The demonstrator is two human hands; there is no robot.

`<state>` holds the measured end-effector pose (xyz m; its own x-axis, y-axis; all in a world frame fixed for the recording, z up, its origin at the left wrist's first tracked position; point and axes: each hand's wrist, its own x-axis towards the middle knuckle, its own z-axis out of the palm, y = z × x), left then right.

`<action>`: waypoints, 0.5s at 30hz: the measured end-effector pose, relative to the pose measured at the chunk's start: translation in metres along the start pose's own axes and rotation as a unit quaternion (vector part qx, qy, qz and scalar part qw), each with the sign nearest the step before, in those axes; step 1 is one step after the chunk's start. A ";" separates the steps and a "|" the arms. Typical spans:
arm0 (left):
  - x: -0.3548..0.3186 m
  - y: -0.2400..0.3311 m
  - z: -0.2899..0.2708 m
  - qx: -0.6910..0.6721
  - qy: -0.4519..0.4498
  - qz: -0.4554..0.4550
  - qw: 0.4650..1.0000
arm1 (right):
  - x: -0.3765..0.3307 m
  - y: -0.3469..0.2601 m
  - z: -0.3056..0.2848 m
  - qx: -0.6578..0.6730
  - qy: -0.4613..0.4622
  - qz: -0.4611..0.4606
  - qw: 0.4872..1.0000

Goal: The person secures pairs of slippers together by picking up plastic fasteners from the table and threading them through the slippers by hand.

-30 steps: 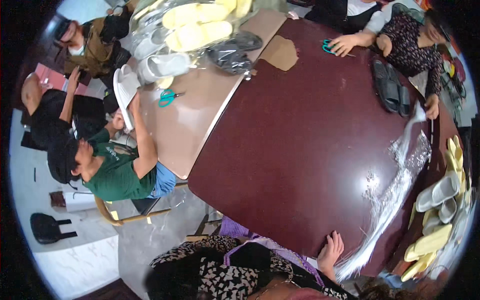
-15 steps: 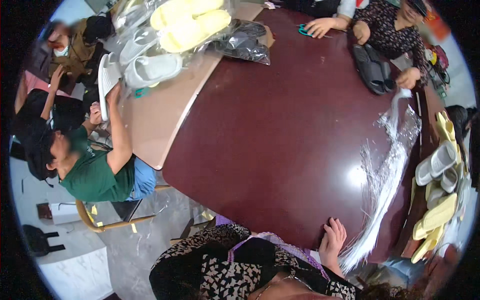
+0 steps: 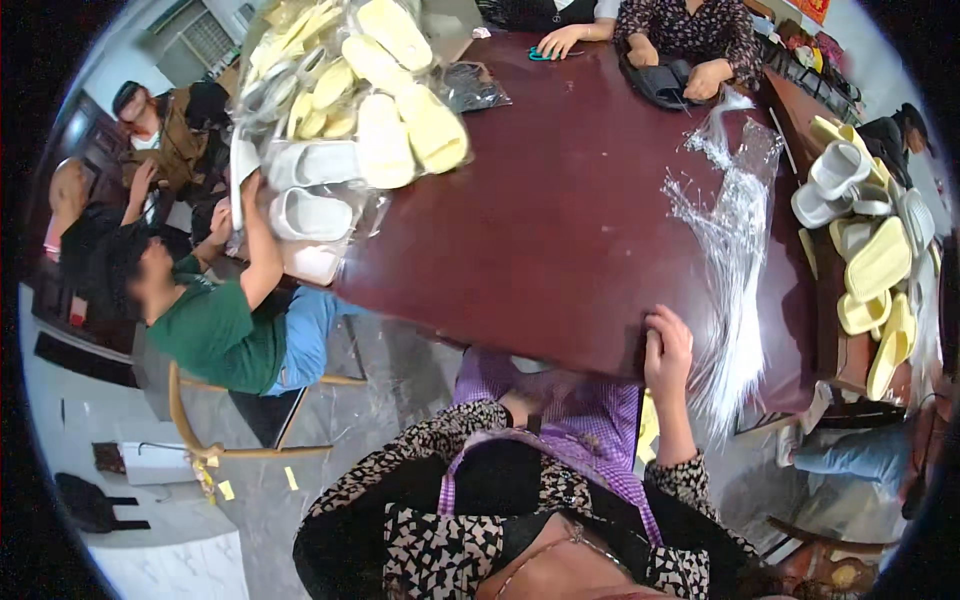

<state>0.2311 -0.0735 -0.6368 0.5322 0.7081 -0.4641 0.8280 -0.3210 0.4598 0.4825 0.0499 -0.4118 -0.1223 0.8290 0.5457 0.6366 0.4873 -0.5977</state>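
Observation:
My right hand (image 3: 670,350) rests on the near edge of the dark red table (image 3: 560,240), with nothing in its fingers. The fingers lie over the tabletop, slightly bent. Just right of it spreads a long bundle of thin, shiny white strands (image 3: 735,300), partly in clear plastic film. My left hand (image 3: 522,408) is low in front of me by the purple checked apron (image 3: 605,420). Its fingers are hidden there, and I cannot make out whether it holds anything.
Bagged yellow and grey slippers (image 3: 385,140) are piled at the far left. A person in green (image 3: 215,325) there holds a white slipper. Across the table, a person's hands hold a dark slipper (image 3: 655,82); another hand is near teal scissors (image 3: 541,54). More slippers (image 3: 875,260) lie at right.
The view has shifted, bringing more of my lap and the slipper piles into sight. My right hand stays at the table edge. The dark slipper across the table is now between that person's hands.

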 end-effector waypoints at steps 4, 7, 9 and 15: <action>-0.025 -0.005 0.024 0.086 0.166 0.030 0.982 | -0.001 0.002 0.014 0.029 0.019 -0.022 0.999; -0.038 0.012 0.001 0.079 0.163 -0.041 0.982 | -0.005 0.011 0.015 0.037 0.041 -0.009 0.998; -0.046 0.013 0.004 0.074 0.273 -0.047 0.958 | -0.007 0.021 0.016 0.033 0.057 -0.010 0.998; -0.053 0.013 0.002 0.098 0.308 -0.245 0.914 | -0.004 0.020 0.019 -0.004 0.045 -0.069 0.997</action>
<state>0.2144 -0.1162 -0.6079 -0.0622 0.9974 -0.0366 0.9882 0.0667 0.1381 0.4814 0.0614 -0.4378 -0.1402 0.7254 0.6739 0.6242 0.5931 -0.5085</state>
